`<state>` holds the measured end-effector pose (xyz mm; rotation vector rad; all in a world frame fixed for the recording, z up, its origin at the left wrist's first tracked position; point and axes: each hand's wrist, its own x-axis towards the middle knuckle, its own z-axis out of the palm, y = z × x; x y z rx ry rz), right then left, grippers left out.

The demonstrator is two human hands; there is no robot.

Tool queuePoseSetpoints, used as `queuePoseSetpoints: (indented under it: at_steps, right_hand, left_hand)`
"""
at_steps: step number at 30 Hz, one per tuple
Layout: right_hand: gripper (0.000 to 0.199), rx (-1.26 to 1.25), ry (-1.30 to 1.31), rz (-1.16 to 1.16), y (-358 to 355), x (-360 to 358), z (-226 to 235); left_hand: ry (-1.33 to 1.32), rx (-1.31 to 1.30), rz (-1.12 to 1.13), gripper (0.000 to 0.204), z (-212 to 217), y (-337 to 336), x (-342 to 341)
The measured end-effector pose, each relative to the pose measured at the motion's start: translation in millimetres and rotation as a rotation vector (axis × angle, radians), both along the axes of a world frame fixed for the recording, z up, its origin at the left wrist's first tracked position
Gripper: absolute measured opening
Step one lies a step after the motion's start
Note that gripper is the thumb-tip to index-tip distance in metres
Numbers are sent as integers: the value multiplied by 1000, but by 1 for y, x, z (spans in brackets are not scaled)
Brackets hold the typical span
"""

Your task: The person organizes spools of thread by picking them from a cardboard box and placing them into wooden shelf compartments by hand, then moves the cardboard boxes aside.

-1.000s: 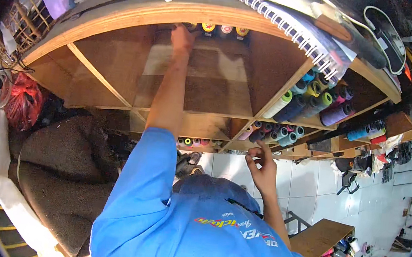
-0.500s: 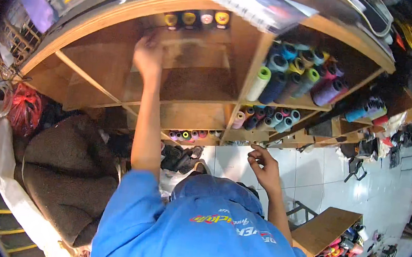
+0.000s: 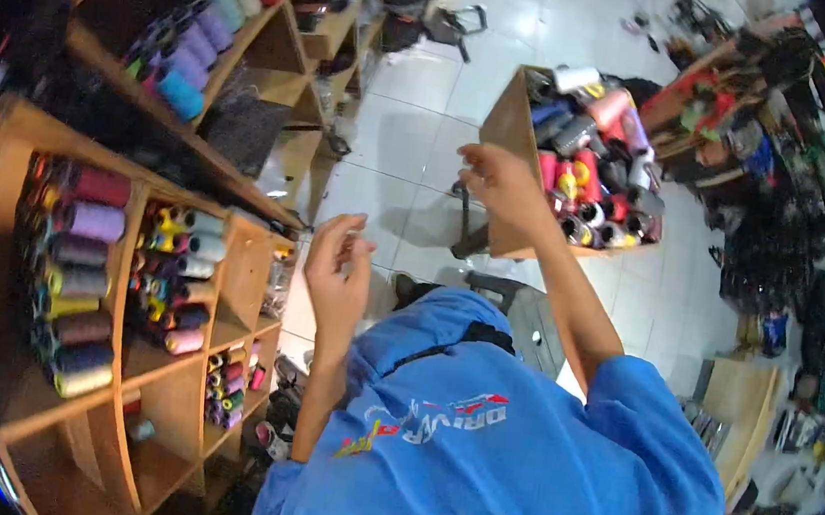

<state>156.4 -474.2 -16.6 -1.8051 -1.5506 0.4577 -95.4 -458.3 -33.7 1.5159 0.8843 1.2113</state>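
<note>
My left hand is raised over the white floor beside the thread shelf, fingers loosely bent and apart, with nothing in it. Farther right, my right hand hovers by the near left side of a wooden box; its half-curled fingers look apart and no object shows in them. A jumble of thread cones in red, grey, black and purple fills the box. On the left stands a wooden shelf, with thread cones lined up in its compartments.
Another shelf with thread cones stands at the far left. Shoes lie on the floor below the near shelf. Dark piled goods crowd the right side. White floor tiles run between shelf and box.
The view has swung right, from the shelf toward the box. My left hand has come out of the shelf compartment, and my right hand has moved next to the box.
</note>
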Motion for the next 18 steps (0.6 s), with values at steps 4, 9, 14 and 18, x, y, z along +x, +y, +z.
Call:
queuePoseSetpoints:
  at_steps: [4, 9, 14, 18]
  right_hand:
    - [36, -74, -258, -471, -64, 103, 5]
    - [60, -167, -642, -750, -155, 238, -35]
    - [61, -441, -622, -612, -167, 273, -51]
    - [55, -420, -581, -700, -159, 251, -21]
  left_hand:
    - [36, 7, -278, 24, 19, 2, 82]
    - [54, 27, -429, 26, 17, 2, 114]
    - [145, -65, -427, 27, 4, 10, 112]
    - [184, -100, -443, 25, -1, 17, 111]
